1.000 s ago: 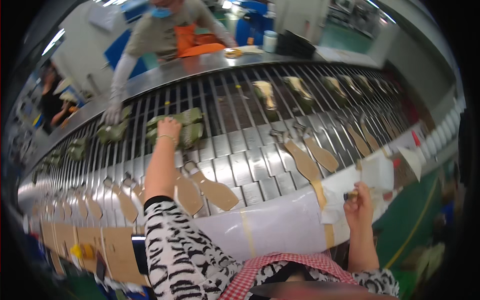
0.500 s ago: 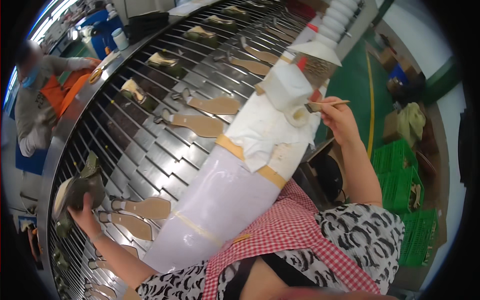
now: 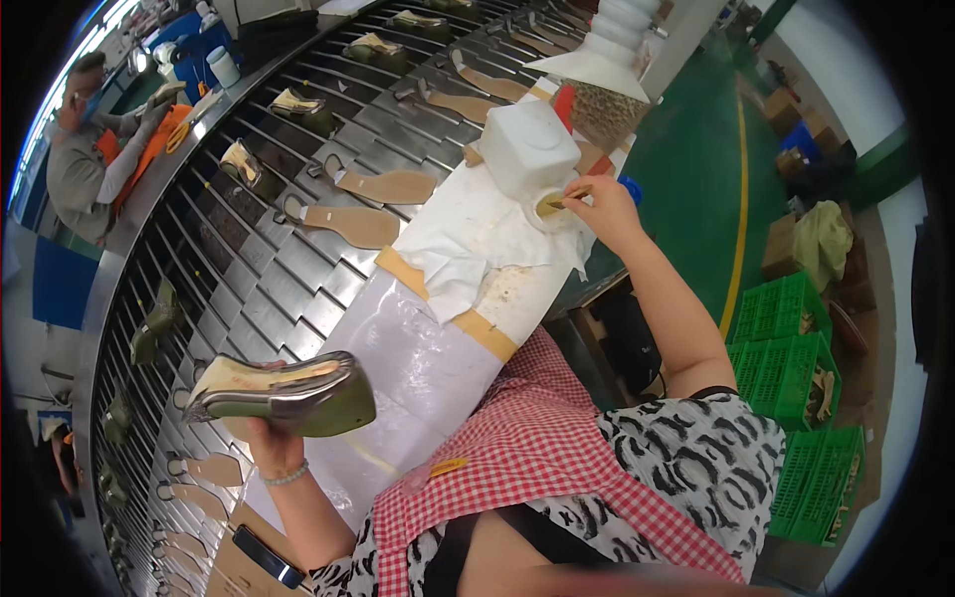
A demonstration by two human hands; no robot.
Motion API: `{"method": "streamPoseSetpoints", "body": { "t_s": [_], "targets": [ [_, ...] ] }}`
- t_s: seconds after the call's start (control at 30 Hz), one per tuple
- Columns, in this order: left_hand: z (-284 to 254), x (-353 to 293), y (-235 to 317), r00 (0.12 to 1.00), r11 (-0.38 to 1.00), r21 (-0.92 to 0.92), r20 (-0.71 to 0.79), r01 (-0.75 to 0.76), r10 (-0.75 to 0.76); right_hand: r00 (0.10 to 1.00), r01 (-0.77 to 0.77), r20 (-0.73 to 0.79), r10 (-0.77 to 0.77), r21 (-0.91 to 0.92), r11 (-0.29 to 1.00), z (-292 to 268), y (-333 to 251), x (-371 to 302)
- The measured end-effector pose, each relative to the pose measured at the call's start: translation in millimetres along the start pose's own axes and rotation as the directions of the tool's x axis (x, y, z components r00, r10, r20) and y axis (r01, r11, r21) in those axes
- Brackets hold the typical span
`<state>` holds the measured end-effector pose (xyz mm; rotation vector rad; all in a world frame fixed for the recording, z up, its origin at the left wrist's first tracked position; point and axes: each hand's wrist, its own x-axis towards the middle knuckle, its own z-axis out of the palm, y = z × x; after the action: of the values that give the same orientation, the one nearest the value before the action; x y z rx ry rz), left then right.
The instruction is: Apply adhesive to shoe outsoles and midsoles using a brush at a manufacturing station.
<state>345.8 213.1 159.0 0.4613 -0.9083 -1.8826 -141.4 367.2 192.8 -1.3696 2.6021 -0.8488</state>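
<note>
In my left hand is a shoe on its last, olive green and dark metallic, with its pale underside facing up. It is held over the near edge of the conveyor. My right hand pinches a small brush. The brush tip is at the round mouth of a white plastic container, whose opening is tilted toward me; the bristles are mostly hidden. The container lies on a stained white cloth. Tan soles with heels lie on the conveyor, left of the cloth.
The slatted metal conveyor curves past on my left, carrying several more shoes and soles. A phone lies at the lower left. Across the conveyor a co-worker handles a shoe. Green crates stand at right; a white duct hood is beyond the container.
My left hand has lifted the shoe off the conveyor and brought it nearer, underside up. My right hand has lowered the brush to the container's mouth. The co-worker has raised a shoe.
</note>
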Motion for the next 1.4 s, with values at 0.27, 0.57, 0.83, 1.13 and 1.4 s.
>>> {"method": "streamPoseSetpoints", "body": {
  "t_s": [0.27, 0.57, 0.83, 1.13, 1.4],
  "targets": [
    [31.7, -14.2, -13.5, 0.995, 0.978, 0.185, -0.064, 0.093, -0.082, 1.000, 0.022, -0.013, -0.021, 0.064, 0.998, 7.9, 16.2, 3.5],
    [73.5, -0.2, -62.7, 0.999, 0.842, 0.538, -0.048, 0.027, -0.001, 0.991, -0.119, 0.105, 0.078, 0.469, 0.875, 14.7, 37.5, -4.9],
    [57.1, 2.1, -105.8, 0.931, 0.513, 0.779, 0.266, -0.359, 0.248, 0.836, -0.479, 0.421, 0.353, 0.873, 0.093, 32.9, 55.0, -15.7],
    [82.9, -4.3, -94.1, 0.913, 0.293, 0.878, 0.301, -0.378, 0.277, 0.659, -0.547, 0.495, 0.566, 0.832, -0.090, 52.4, 69.0, -8.0],
    [88.5, -11.4, -85.3, 0.992, 0.995, 0.070, -0.105, 0.075, -0.068, 0.765, -0.464, 0.577, 0.285, 0.802, -0.377, 46.7, 75.6, -24.7]
  ]
}}
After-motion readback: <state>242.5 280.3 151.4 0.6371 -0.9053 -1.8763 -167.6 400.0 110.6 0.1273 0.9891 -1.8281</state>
